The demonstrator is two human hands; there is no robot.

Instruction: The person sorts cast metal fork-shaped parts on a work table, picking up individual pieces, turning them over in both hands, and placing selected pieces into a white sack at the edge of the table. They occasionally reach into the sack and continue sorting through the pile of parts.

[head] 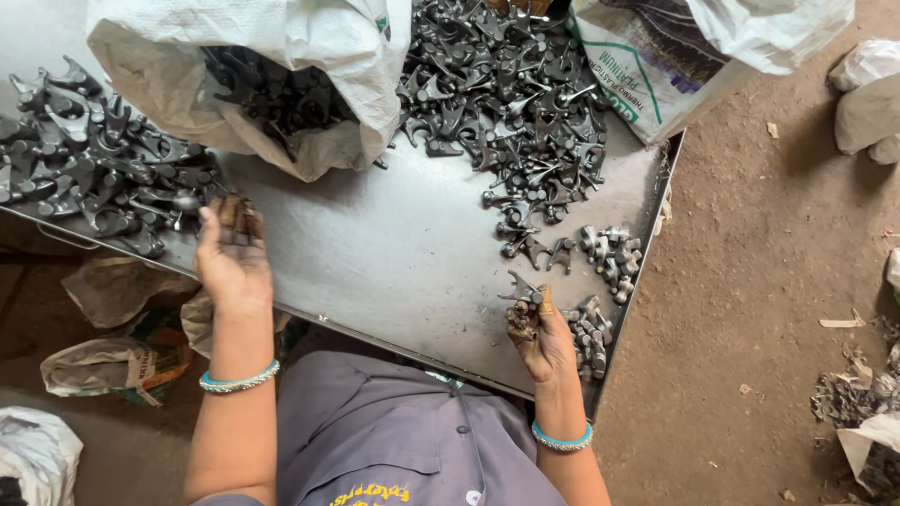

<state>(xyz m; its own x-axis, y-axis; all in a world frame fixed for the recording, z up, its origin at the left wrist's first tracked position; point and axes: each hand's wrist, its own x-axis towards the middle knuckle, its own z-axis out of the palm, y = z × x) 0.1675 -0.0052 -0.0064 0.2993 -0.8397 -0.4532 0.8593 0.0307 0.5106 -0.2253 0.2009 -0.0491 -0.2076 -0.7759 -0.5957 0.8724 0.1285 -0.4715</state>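
Right hand [538, 339] near the front edge of the metal table [394, 253], palm up, fingers curled around a small forked metal part [521, 291] plus what looks like a small bolt-like piece. Part sticks up past the fingertips, above the tabletop, just left of a small heap of light grey small fittings [591, 330].

Left hand [232, 255] at the left front edge of the table, palm facing camera, fingers bent loosely, tips dark with grime. Fingertips touch the edge of the left pile of dark forked parts [94, 159]; cannot tell if anything is actually pinched. Beaded bracelets on both wrists: left [239, 379], right [562, 439].

Second small cluster of light fittings [611, 249] further back along the right edge. Big pile of dark forked parts [506, 94] fills the back centre of the table, spilling toward the right hand. White woven sack [253, 56] lies open on the table between the two dark piles, more parts inside its mouth. Another printed sack [656, 66] at the back right corner.

Person wears a grey buttoned shirt [394, 431]. Dirt floor [769, 281] to the right, with scraps and pale bags. Crumpled bags [103, 361] under the table on the left.
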